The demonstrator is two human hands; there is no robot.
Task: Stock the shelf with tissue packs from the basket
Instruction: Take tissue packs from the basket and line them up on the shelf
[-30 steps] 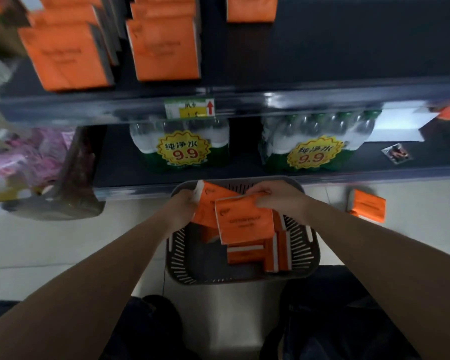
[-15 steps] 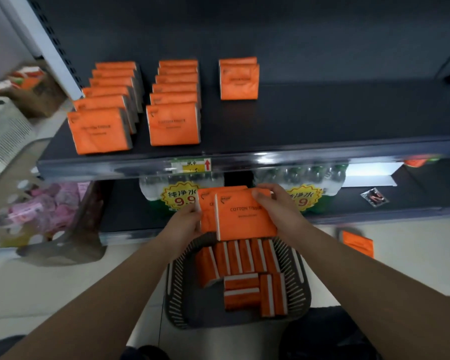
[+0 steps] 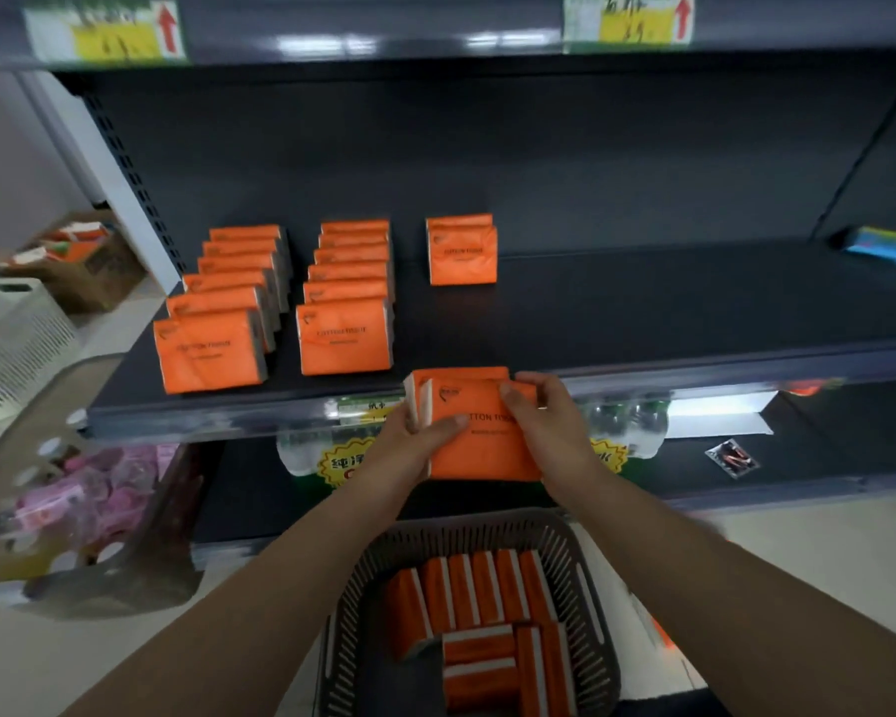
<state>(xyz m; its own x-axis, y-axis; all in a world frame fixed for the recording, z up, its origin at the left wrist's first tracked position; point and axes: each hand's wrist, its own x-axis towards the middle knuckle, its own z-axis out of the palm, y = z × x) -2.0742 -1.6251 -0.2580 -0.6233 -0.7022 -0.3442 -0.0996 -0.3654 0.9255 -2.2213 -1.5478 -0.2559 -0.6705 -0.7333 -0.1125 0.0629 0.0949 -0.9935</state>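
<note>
Two orange tissue packs (image 3: 479, 447) are held together upright in front of the dark shelf's (image 3: 642, 307) front edge. My left hand (image 3: 409, 437) grips their left side with the thumb across the front. My right hand (image 3: 544, 421) grips their right side and top corner. On the shelf stand a left row of packs (image 3: 210, 357), a middle row (image 3: 343, 341) and a short third row (image 3: 462, 256). The grey slotted basket (image 3: 585, 602) sits on the floor below my arms, with several orange packs (image 3: 474, 592) standing in it.
Bottled water with yellow price stickers (image 3: 342, 465) fills the lower shelf. A bin of pink items (image 3: 68, 504) stands at the left, with a white basket (image 3: 11, 344) and a cardboard box (image 3: 81, 256) behind. The shelf's right half is bare apart from a blue package (image 3: 885, 245).
Both hands have lifted the two packs out of the basket and up to the shelf's front edge. The view has tilted upward, showing more of the shelf.
</note>
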